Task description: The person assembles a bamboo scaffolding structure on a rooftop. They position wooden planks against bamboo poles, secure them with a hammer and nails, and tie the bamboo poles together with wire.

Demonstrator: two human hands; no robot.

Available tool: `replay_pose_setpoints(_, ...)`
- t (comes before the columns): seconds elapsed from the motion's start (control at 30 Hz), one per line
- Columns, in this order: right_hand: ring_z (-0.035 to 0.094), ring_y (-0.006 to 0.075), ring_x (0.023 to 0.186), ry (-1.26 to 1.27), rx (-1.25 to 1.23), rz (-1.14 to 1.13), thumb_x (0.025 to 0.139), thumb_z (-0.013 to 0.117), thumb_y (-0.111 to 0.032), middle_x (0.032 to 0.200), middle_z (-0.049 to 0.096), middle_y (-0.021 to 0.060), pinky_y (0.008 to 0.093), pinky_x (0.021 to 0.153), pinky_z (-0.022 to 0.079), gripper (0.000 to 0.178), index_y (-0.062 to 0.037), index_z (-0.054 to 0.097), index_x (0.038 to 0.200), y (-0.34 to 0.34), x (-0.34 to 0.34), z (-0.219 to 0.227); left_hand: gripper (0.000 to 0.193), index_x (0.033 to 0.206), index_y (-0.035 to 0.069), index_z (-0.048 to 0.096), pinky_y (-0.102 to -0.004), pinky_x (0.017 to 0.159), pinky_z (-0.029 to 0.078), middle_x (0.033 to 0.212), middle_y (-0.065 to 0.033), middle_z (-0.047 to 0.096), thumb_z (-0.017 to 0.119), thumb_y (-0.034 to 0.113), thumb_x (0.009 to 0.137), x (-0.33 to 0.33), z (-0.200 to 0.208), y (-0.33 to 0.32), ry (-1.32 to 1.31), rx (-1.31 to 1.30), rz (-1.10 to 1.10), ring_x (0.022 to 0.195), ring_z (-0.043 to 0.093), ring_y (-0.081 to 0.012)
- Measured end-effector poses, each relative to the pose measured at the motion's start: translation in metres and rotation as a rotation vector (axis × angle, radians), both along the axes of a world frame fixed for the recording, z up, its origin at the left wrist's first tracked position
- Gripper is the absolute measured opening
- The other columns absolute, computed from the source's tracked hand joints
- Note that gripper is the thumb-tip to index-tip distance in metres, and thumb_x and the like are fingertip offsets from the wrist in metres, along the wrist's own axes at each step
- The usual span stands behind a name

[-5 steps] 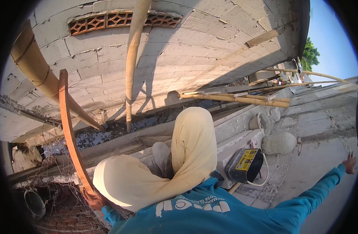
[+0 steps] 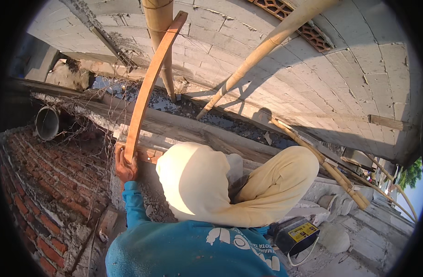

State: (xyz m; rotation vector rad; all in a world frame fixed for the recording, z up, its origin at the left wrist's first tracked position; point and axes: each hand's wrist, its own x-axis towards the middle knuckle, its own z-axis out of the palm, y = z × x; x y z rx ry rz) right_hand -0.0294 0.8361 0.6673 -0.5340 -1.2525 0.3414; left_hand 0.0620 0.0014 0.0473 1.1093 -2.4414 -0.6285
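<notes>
Block wall [image 2: 313,83] behind; my left hand [image 2: 126,167] grips the wooden strip [image 2: 144,90], slanting lengthwise toward upper centre; right hand out of view; yellow printed label [image 2: 303,232], lower right.

Sunlit grey slabs [image 2: 375,237] stretch off at 4 o'clock, carrying a handful of vessels. A black container [image 2: 283,237] with a yellow label and a pale handle rests at 5 o'clock, the closest of the group. Just beside it, at 4 o'clock, lies a rounded, translucent jug [image 2: 336,237], with a pale grey bucket [image 2: 328,202] beyond, toward the bamboo pole ends. At 8 o'clock, a rough concrete ledge [image 2: 149,191] is strewn with gritty rubble [image 2: 150,211]; on its upper edge, nearer 9 o'clock, lies a short piece of wood [image 2: 149,155], partly hidden.
</notes>
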Motion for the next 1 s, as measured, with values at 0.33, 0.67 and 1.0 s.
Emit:
replay_pose_setpoints(0.33,0.067,0.0470,0.087,-0.216,-0.481,0.056,0.085,0.047,0.001,0.112,0.055,0.0393,0.0470,0.070,0.064,0.064,0.0154,0.010,0.136,-0.031,0.047,-0.222,0.047,0.114,-0.003,0.062,-0.0405,0.095,0.048,0.124,-0.0185,0.060,0.076,0.014,0.073,-0.004,0.013,0.008,0.037,0.008,-0.022,0.114,0.059,-0.0368)
replay_pose_setpoints(0.67,0.067,0.0447,0.090,-0.158,-0.432,0.003,0.089,0.047,-0.006,0.111,0.058,0.0371,0.0462,0.070,0.064,0.061,0.0124,0.016,0.137,-0.020,0.049,-0.195,0.044,0.112,-0.004,0.062,-0.0415,0.094,0.049,0.125,-0.0196,0.059,0.075,0.014,0.074,-0.006,0.008,0.010,0.086,0.042,0.002,0.113,0.059,-0.0380)
replay_pose_setpoints(1.0,0.068,0.0424,0.092,-0.017,-0.036,-0.122,0.092,0.048,-0.013,0.110,0.061,0.0349,0.0455,0.070,0.064,0.058,0.0094,0.021,0.138,-0.032,0.002,-0.019,0.044,0.119,-0.005,0.058,-0.0403,0.091,0.050,0.131,-0.0192,0.054,0.070,0.017,0.084,0.025,-0.026,-0.005,-0.022,0.035,-0.083,0.112,0.058,-0.0376)
